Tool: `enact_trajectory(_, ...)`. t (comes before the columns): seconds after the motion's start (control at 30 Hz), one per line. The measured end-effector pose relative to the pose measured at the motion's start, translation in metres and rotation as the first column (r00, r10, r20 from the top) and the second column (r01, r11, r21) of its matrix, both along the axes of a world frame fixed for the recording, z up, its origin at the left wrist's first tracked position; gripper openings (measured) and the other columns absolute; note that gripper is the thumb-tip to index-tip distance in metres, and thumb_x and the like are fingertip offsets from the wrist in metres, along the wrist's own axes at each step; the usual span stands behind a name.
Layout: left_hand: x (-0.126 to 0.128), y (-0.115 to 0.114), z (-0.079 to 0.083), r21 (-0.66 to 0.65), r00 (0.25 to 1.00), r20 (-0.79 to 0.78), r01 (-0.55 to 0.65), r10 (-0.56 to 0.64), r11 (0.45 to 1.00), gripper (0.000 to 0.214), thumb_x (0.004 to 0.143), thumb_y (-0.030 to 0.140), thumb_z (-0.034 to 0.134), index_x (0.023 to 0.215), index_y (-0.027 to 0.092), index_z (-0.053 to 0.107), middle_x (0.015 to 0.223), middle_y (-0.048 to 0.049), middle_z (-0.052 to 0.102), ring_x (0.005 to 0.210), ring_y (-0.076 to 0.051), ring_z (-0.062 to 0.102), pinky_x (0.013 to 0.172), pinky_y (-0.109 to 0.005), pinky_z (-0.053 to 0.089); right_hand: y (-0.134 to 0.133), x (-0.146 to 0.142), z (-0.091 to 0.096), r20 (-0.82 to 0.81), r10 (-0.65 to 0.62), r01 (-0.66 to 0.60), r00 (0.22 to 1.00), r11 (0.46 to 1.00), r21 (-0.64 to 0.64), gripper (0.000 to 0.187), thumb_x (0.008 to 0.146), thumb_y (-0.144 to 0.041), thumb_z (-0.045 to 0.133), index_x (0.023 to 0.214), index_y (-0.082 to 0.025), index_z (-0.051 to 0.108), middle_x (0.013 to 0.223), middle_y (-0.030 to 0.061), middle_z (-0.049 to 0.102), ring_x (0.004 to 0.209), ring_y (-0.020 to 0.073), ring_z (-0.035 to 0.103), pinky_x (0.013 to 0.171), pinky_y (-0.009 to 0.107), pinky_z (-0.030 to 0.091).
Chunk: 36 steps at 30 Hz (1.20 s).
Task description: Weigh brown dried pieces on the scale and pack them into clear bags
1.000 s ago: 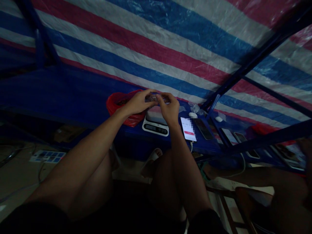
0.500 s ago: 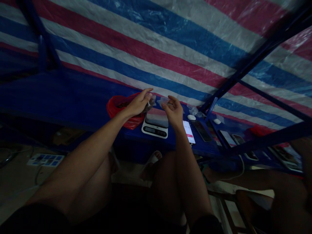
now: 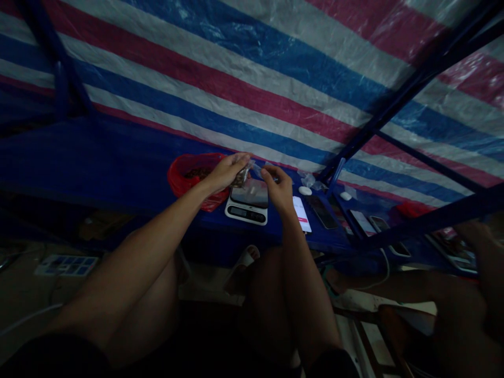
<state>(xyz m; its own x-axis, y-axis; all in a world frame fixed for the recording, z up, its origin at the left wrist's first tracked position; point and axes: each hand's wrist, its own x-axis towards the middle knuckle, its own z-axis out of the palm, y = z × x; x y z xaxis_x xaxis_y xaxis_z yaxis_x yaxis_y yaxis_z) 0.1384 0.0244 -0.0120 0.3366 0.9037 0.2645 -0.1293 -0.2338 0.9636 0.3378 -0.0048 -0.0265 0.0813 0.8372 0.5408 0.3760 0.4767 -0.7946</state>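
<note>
My left hand (image 3: 225, 172) pinches a small clear plastic bag (image 3: 243, 176) with dark bits in it, just above a white kitchen scale (image 3: 247, 202). My right hand (image 3: 277, 188) is closed on the other side of the same bag, right of the scale. Behind my left hand lies a red plastic bag (image 3: 185, 176) with dark contents. All of this sits on a low blue table (image 3: 220, 226) in dim light.
A lit phone (image 3: 302, 213) lies right of the scale, then several dark phones (image 3: 322, 211) and small white items (image 3: 305, 190). A striped tarp (image 3: 252, 73) forms the back wall. Blue metal bars (image 3: 409, 84) cross at the right. A slipper (image 3: 244, 260) lies on the floor.
My hands came apart half a second ago and have closed in again on the small bag. The view has shifted slightly.
</note>
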Motion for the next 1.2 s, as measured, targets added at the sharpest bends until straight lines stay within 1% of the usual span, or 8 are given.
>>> enact_trajectory(0.1,0.002,-0.003,-0.001,0.003,0.998,-0.019,0.056,-0.056,0.998,0.075,0.102,0.076,0.053,0.148,0.019,0.066,0.087,-0.0098,0.078,0.072,-0.023,0.075,0.066,-0.035,0.059,0.003,-0.011,0.004,-0.075,0.038,-0.039,0.996,0.999,-0.004,0.04,0.09,-0.063,0.077,0.098,-0.023,0.079,0.099,0.0058,0.082,0.093,0.0229,0.073,0.092,0.044,0.06)
enact_trajectory(0.3,0.003,-0.015,0.006,0.062,0.995,-0.029,0.101,-0.099,0.993,0.069,0.107,0.068,0.05,0.159,0.023,0.055,0.1,-0.0108,0.082,0.078,-0.024,0.08,0.071,-0.035,0.063,0.006,-0.016,0.001,-0.125,0.116,-0.116,0.985,0.993,0.005,0.034,0.089,-0.058,0.078,0.09,-0.024,0.077,0.091,0.0028,0.08,0.089,0.0211,0.074,0.092,0.042,0.058)
enact_trajectory(0.43,-0.001,-0.013,0.007,0.066,0.988,-0.06,0.145,-0.141,0.987,0.072,0.088,0.063,0.083,0.14,0.016,0.068,0.099,-0.011,0.081,0.077,-0.023,0.079,0.069,-0.032,0.062,0.003,-0.014,0.004,-0.125,0.13,-0.132,0.984,0.991,-0.008,0.038,0.091,-0.061,0.076,0.086,-0.023,0.074,0.084,0.0015,0.076,0.084,0.02,0.072,0.09,0.04,0.057)
enact_trajectory(0.57,-0.008,-0.008,0.005,0.054,0.983,-0.073,0.174,-0.17,0.983,0.063,0.08,0.067,0.087,0.11,0.013,0.08,0.097,-0.0122,0.083,0.081,-0.023,0.078,0.073,-0.033,0.062,-0.002,-0.014,0.008,-0.063,0.126,-0.126,0.99,0.992,0.0,0.041,0.093,-0.065,0.072,0.088,-0.024,0.072,0.086,0.0021,0.075,0.088,0.0206,0.071,0.092,0.041,0.057)
enact_trajectory(0.7,-0.014,-0.005,0.004,0.074,0.99,-0.074,0.121,-0.116,0.99,0.065,0.073,0.068,0.091,0.109,0.014,0.084,0.104,-0.013,0.084,0.091,-0.025,0.078,0.084,-0.038,0.063,-0.005,-0.013,0.009,-0.029,0.09,-0.087,0.996,0.993,0.077,0.039,0.095,-0.063,0.072,0.091,-0.024,0.071,0.094,0.0043,0.075,0.091,0.0212,0.068,0.09,0.04,0.056)
enact_trajectory(0.8,-0.018,-0.002,0.004,0.103,0.998,-0.052,0.037,-0.032,0.994,0.065,0.072,0.069,0.091,0.109,0.016,0.086,0.11,-0.0126,0.085,0.1,-0.027,0.078,0.093,-0.04,0.062,-0.005,-0.012,0.009,-0.041,0.054,-0.051,0.998,0.996,0.072,0.038,0.094,-0.061,0.072,0.091,-0.023,0.07,0.093,0.0038,0.073,0.089,0.0205,0.066,0.087,0.038,0.054)
enact_trajectory(0.97,-0.021,0.002,0.003,0.096,0.999,-0.043,-0.029,0.033,0.995,0.063,0.075,0.071,0.087,0.107,0.017,0.087,0.107,-0.0118,0.085,0.1,-0.029,0.078,0.092,-0.04,0.062,-0.005,-0.015,0.009,-0.045,0.051,-0.049,0.998,0.997,0.054,0.034,0.095,-0.058,0.072,0.09,-0.024,0.07,0.093,0.0025,0.073,0.09,0.02,0.066,0.089,0.038,0.054)
enact_trajectory(1.2,-0.019,0.002,0.005,0.125,0.996,0.003,-0.089,0.09,0.988,0.055,0.073,0.066,0.091,0.098,0.017,0.086,0.101,-0.0102,0.085,0.097,-0.026,0.077,0.092,-0.038,0.061,-0.008,-0.013,0.013,0.008,0.033,-0.034,0.999,0.99,0.136,0.028,0.094,-0.052,0.073,0.087,-0.025,0.072,0.096,0.004,0.075,0.093,0.0209,0.067,0.083,0.037,0.053)
